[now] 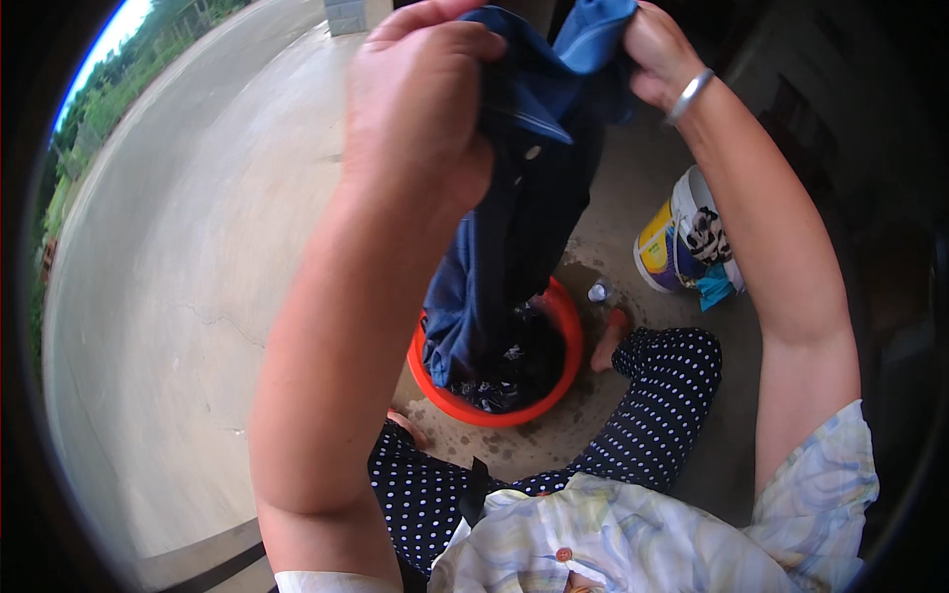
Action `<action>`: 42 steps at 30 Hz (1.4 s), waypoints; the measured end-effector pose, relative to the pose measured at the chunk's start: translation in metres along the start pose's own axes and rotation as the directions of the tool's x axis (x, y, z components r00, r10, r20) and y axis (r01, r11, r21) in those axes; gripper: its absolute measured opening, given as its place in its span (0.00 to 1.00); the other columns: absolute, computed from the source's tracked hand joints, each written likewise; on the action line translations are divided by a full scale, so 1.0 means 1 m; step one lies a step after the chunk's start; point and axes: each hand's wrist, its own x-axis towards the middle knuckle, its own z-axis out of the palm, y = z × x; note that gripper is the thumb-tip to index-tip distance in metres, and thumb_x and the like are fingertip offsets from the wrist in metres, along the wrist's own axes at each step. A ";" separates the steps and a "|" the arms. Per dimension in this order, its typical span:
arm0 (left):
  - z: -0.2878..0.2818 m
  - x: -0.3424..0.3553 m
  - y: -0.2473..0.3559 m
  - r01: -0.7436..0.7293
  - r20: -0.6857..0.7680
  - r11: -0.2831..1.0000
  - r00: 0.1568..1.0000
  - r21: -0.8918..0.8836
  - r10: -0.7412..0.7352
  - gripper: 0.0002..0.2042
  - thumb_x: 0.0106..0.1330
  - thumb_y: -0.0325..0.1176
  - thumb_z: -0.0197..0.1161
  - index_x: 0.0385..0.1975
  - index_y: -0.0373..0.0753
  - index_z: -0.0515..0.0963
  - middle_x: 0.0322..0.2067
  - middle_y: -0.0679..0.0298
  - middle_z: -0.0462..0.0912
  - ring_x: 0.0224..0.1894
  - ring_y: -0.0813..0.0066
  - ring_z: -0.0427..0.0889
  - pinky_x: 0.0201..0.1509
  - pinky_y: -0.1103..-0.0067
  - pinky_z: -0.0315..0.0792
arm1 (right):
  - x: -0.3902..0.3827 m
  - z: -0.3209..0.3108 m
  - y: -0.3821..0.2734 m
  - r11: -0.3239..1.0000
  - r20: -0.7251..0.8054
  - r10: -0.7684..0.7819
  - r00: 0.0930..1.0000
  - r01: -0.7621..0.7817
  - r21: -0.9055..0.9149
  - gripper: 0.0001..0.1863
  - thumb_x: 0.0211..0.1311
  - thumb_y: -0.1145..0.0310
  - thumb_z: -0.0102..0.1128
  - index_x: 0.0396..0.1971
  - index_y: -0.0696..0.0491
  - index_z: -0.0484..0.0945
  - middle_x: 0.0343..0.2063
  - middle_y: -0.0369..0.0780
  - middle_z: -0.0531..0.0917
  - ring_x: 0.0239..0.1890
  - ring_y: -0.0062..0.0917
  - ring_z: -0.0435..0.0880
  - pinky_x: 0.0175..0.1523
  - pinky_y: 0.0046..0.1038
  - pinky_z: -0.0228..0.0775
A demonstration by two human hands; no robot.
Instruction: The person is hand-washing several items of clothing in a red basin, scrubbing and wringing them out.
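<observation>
A wet dark blue shirt [514, 227] hangs from both my raised hands down into a red basin [568, 326] on the concrete. My left hand [420, 109] grips the shirt's collar edge at the top centre. My right hand [657, 49], with a silver bangle on its wrist, pinches the lighter blue fabric at the top right. More dark cloth lies inside the basin, under the shirt's lower end.
A white and yellow bucket [667, 242] with patterned cloth in it stands right of the basin. My legs in dotted navy trousers [657, 395] flank the basin, bare feet beside it. Wet concrete floor [178, 326] spreads left; a road and greenery lie beyond.
</observation>
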 end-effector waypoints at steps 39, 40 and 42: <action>-0.151 -0.212 -0.229 0.883 -0.131 0.449 0.433 -0.137 -0.892 0.05 0.55 0.24 0.59 0.31 0.35 0.77 0.29 0.63 0.80 0.31 0.72 0.79 0.40 0.76 0.73 | -0.112 -0.079 0.283 0.767 -0.062 0.636 0.769 -0.623 0.154 0.19 0.47 0.74 0.54 0.43 0.60 0.73 0.35 0.41 0.79 0.33 0.22 0.79 0.40 0.25 0.72; -0.164 -0.210 -0.231 0.886 -0.255 0.440 0.397 -0.144 -0.882 0.07 0.57 0.31 0.61 0.31 0.34 0.78 0.30 0.65 0.80 0.29 0.80 0.77 0.37 0.83 0.71 | -0.109 -0.061 0.300 0.756 -0.062 0.640 0.766 -0.613 0.228 0.20 0.48 0.73 0.56 0.45 0.58 0.71 0.37 0.41 0.78 0.35 0.23 0.78 0.41 0.26 0.72; -0.203 -0.218 -0.249 0.886 -0.484 0.455 0.363 -0.083 -0.796 0.07 0.56 0.30 0.61 0.30 0.32 0.77 0.27 0.64 0.80 0.28 0.79 0.77 0.35 0.82 0.71 | -0.115 -0.038 0.343 0.718 -0.110 0.696 0.710 -0.680 0.149 0.21 0.49 0.71 0.59 0.46 0.55 0.72 0.37 0.40 0.78 0.37 0.24 0.78 0.42 0.27 0.71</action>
